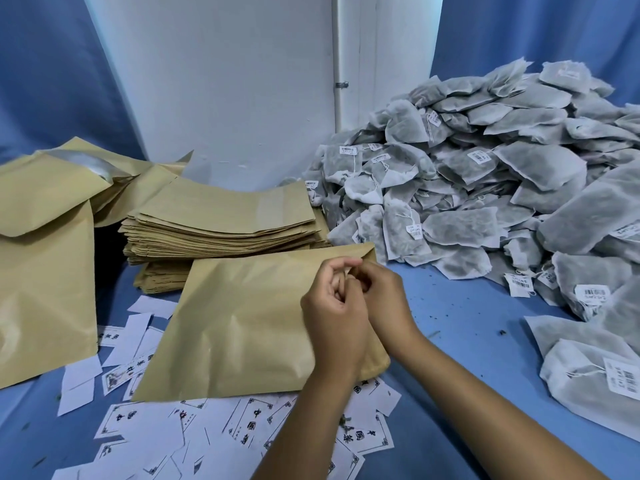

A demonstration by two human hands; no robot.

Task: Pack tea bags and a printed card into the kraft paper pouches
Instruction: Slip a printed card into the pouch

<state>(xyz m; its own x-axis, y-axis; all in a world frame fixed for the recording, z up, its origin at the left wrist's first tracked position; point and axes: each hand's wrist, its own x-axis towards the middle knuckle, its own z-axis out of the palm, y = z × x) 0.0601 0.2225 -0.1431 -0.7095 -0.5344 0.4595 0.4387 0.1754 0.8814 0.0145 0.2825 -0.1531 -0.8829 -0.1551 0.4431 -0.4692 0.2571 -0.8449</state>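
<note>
Both grips, left hand [332, 317] and right hand [384, 299], pinching far right corner of kraft pouch [242, 320] on blue bench [460, 327]; tea bags [485, 174] heaped far right, printed cards [249, 424] scattered near.

A blue surface [460, 317] is seen below, speckled with dark crumbs [501, 331]. A white wall panel [225, 98] stands behind it, flanked by blue cloth [45, 81] at both sides. 1 white pipe [341, 60] is fixed by a metal clip [341, 84]. Lighting is even.
</note>
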